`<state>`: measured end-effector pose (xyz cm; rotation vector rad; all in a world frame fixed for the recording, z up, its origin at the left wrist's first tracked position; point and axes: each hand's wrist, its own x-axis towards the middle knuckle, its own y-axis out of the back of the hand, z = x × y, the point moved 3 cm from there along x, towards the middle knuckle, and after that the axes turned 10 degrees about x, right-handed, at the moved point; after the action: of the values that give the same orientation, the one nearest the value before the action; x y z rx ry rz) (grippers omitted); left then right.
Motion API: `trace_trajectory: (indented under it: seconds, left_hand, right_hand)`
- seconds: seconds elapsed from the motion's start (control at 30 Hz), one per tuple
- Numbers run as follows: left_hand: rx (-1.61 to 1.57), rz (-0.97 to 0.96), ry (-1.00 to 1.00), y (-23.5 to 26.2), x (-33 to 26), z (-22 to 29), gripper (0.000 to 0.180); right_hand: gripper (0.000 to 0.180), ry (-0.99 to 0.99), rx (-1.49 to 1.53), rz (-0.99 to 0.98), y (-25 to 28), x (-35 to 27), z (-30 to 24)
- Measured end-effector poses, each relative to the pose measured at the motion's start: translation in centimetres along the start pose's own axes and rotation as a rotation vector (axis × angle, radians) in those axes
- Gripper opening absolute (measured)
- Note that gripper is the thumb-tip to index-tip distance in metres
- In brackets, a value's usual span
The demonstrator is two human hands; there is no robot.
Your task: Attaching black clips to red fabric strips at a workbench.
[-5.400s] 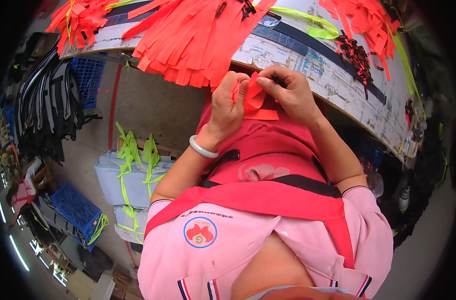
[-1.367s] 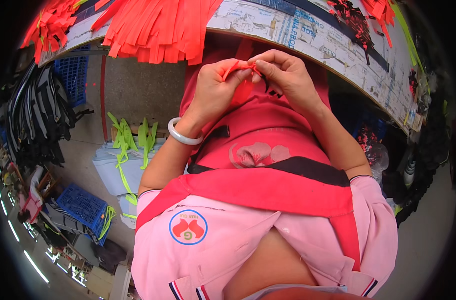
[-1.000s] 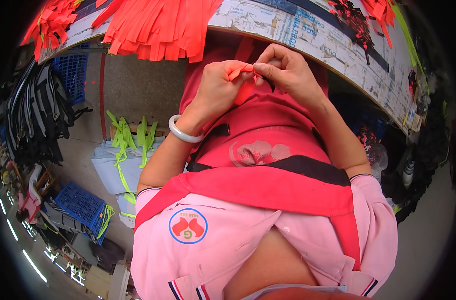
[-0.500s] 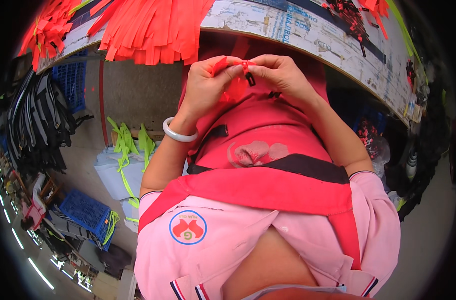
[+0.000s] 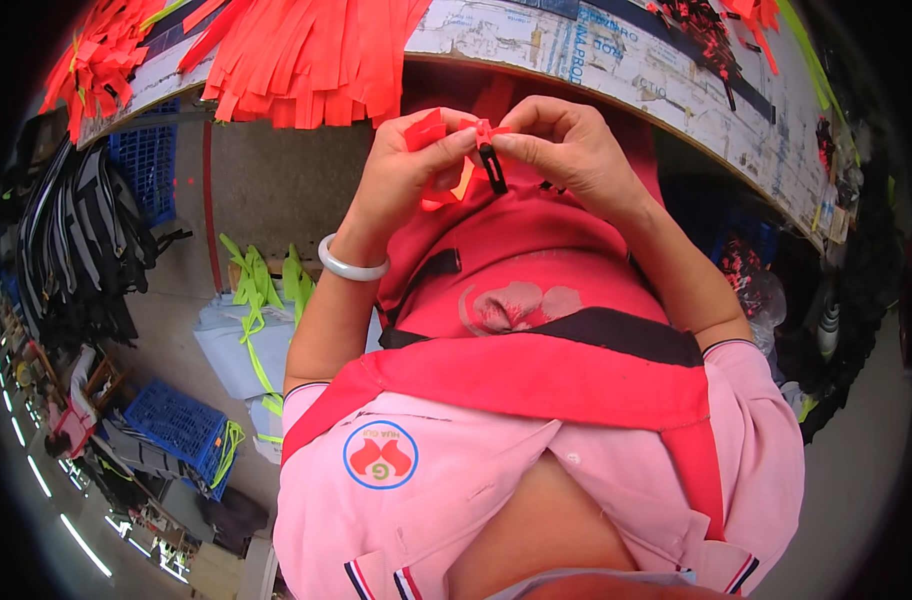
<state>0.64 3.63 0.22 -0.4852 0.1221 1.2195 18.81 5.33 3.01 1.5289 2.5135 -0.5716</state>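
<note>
Both hands fit a black clip onto an orange strap.

The left hand [image 5: 406, 170] and right hand [image 5: 566, 150] pinch the orange strap [image 5: 438, 135] above the lap; the black clip [image 5: 492, 166] hangs on it, seemingly half fitted. Many straps [image 5: 306, 60] wait on the table [image 5: 616, 60].

Single head-worn fisheye view, facing steeply down the torso, close on both hands below the table edge [image 5: 616, 75].

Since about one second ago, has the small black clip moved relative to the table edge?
Cannot tell. The black clip hangs between the left hand and right hand, but the head camera shifted too.
</note>
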Motion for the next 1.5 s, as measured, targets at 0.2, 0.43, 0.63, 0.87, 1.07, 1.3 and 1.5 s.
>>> trace_trajectory:
  seconds: [0.2, 0.43, 0.63, 0.87, 1.07, 1.3, 1.5]
  left_hand:
    - [0.1, -0.064, -0.021, 0.6, 0.1, 0.0, 0.016]
    - [0.097, 0.027, -0.126, -0.3, 0.3, 0.4, 0.018]
    - [0.093, 0.13, -0.195, -1.1, -0.6, 0.3, 0.013]
    - [0.478, 0.205, -0.556, -1.5, -1.0, 1.1, 0.013]
    - [0.394, 0.171, -0.484, -1.3, -1.2, 0.6, 0.013]
    - [0.344, 0.14, -0.465, -2.0, -1.1, 0.6, 0.012]
    - [0.362, 0.101, -0.499, -1.7, -1.1, 0.0, 0.015]
  right_hand:
    - [0.014, -0.089, 0.006, -0.022, 0.2, 0.2, -0.4]
    - [0.017, 0.051, 0.139, 0.17, -0.2, 0.0, 0.8]
    - [0.012, 0.222, 0.112, 0.133, -1.0, -0.2, -0.3]
    - [0.015, 0.547, -0.298, 0.059, -1.3, -0.6, -0.7]
    - [0.014, 0.653, -0.34, 0.051, -1.7, -0.7, -0.5]
    - [0.013, 0.604, -0.195, 0.08, -1.6, -0.8, 0.3]
    - [0.012, 0.564, -0.249, 0.062, -1.8, -0.9, 0.3]
